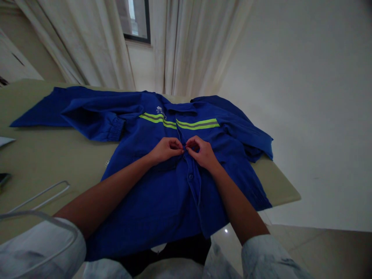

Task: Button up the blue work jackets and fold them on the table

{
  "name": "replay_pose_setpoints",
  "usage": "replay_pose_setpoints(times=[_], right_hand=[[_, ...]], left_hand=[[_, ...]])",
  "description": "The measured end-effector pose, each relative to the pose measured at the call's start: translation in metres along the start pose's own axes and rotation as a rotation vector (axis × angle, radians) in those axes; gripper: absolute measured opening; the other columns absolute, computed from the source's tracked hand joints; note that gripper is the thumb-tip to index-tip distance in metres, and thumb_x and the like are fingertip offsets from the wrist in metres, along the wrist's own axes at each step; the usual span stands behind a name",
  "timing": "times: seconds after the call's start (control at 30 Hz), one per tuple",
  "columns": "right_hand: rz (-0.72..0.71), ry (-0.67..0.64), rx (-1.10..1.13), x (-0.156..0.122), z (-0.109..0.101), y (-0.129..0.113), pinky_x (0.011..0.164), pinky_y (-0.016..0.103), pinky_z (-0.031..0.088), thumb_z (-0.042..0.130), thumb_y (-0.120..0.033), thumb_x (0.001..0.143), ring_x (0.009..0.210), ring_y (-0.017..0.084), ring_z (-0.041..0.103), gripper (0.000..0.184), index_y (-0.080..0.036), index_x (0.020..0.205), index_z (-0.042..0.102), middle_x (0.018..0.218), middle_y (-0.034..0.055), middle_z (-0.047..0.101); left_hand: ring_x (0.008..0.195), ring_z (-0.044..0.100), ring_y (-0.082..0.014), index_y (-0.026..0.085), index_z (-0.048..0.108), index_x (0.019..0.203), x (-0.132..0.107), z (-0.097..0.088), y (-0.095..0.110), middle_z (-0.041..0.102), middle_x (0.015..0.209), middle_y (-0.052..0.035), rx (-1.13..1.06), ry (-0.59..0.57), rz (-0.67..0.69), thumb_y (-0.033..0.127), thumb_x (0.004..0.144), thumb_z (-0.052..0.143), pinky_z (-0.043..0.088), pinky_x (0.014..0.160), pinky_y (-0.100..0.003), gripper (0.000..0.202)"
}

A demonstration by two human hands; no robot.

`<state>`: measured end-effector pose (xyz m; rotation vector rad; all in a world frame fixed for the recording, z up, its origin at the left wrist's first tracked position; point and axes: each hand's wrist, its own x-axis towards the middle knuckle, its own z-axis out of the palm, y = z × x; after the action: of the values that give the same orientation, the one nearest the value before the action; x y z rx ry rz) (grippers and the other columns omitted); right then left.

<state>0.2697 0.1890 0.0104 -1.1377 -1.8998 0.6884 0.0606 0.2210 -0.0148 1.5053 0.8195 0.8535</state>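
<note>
A royal-blue work jacket [145,201] lies spread face up on the table, its sleeves out to both sides. Lime-and-grey reflective stripes [157,118] cross its chest. My left hand [165,150] and my right hand [202,153] meet at the collar end of the front opening, their fingertips pinching the fabric edges together. A small dark button [190,176] shows on the placket just below my right hand. What my fingers hold at the opening is hidden by them.
The beige table [37,155] ends in a corner at the right, above a tiled floor [319,252]. A bent white wire [40,197], a white paper [4,140] and a dark phone-like object [3,179] lie at the left. Pale curtains [87,42] hang behind.
</note>
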Motion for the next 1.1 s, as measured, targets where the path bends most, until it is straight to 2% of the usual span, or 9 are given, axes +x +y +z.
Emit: replay_pose_setpoints(times=[0.13, 0.23, 0.33, 0.53, 0.67, 0.8, 1.1], right_hand=[[0.006, -0.009, 0.012, 0.0, -0.006, 0.001, 0.074, 0.031, 0.056, 0.07, -0.024, 0.086, 0.084, 0.019, 0.072, 0.015, -0.023, 0.101, 0.065, 0.095, 0.0031, 0.075], [0.007, -0.1, 0.045, -0.001, -0.012, -0.002, 0.077, 0.033, 0.058, 0.072, -0.024, 0.085, 0.088, 0.02, 0.073, 0.022, -0.023, 0.106, 0.065, 0.099, 0.0033, 0.076], [-0.055, -0.155, -0.02, -0.002, -0.015, -0.005, 0.08, 0.034, 0.057, 0.07, -0.022, 0.086, 0.09, 0.02, 0.073, 0.019, -0.024, 0.105, 0.066, 0.099, 0.0031, 0.075], [-0.172, -0.144, -0.211, -0.003, -0.015, -0.006, 0.086, 0.036, 0.055, 0.067, -0.018, 0.09, 0.092, 0.022, 0.07, 0.013, -0.025, 0.102, 0.069, 0.099, 0.0041, 0.074], [-0.158, -0.112, -0.21, -0.003, -0.014, -0.006, 0.086, 0.035, 0.055, 0.067, -0.019, 0.09, 0.091, 0.021, 0.071, 0.014, -0.026, 0.102, 0.069, 0.098, 0.0031, 0.075], [-0.159, -0.084, -0.198, -0.003, -0.013, -0.005, 0.083, 0.034, 0.056, 0.067, -0.021, 0.091, 0.089, 0.021, 0.071, 0.013, -0.026, 0.102, 0.068, 0.097, 0.0029, 0.074], [-0.258, -0.098, -0.284, -0.004, -0.007, -0.003, 0.088, 0.038, 0.056, 0.064, -0.015, 0.088, 0.095, 0.024, 0.068, 0.025, -0.027, 0.11, 0.068, 0.102, 0.0055, 0.073]], left_hand=[[0.069, 0.069, -0.0144, 0.017, 0.071, 0.081, 0.0, 0.001, 0.002, 0.074, 0.075, -0.0025, 0.006, 0.016, -0.012, 0.034, 0.071, 0.088, 0.052, 0.065, -0.025, 0.026], [0.067, 0.067, -0.0136, 0.017, 0.071, 0.081, 0.0, 0.001, 0.004, 0.073, 0.073, -0.002, 0.015, 0.03, -0.027, 0.032, 0.07, 0.087, 0.05, 0.062, -0.024, 0.025], [0.066, 0.066, -0.0129, 0.016, 0.071, 0.081, -0.001, 0.002, 0.006, 0.072, 0.072, -0.0012, 0.031, 0.04, -0.023, 0.031, 0.07, 0.085, 0.049, 0.062, -0.023, 0.023], [0.066, 0.064, -0.0121, 0.017, 0.066, 0.081, 0.0, 0.005, 0.003, 0.07, 0.073, 0.0002, -0.012, 0.049, 0.014, 0.031, 0.068, 0.083, 0.048, 0.064, -0.024, 0.025], [0.069, 0.064, -0.0125, 0.018, 0.064, 0.087, 0.001, 0.004, 0.002, 0.069, 0.076, 0.0003, -0.021, 0.04, 0.023, 0.034, 0.07, 0.084, 0.047, 0.065, -0.025, 0.031], [0.065, 0.061, -0.0117, 0.018, 0.061, 0.087, 0.0, 0.004, 0.002, 0.065, 0.072, 0.0021, -0.015, 0.044, 0.013, 0.036, 0.073, 0.083, 0.043, 0.06, -0.023, 0.031], [0.062, 0.053, -0.0086, 0.02, 0.053, 0.083, -0.001, 0.007, 0.0, 0.058, 0.072, 0.005, -0.047, 0.023, 0.07, 0.031, 0.074, 0.078, 0.038, 0.059, -0.021, 0.03]])
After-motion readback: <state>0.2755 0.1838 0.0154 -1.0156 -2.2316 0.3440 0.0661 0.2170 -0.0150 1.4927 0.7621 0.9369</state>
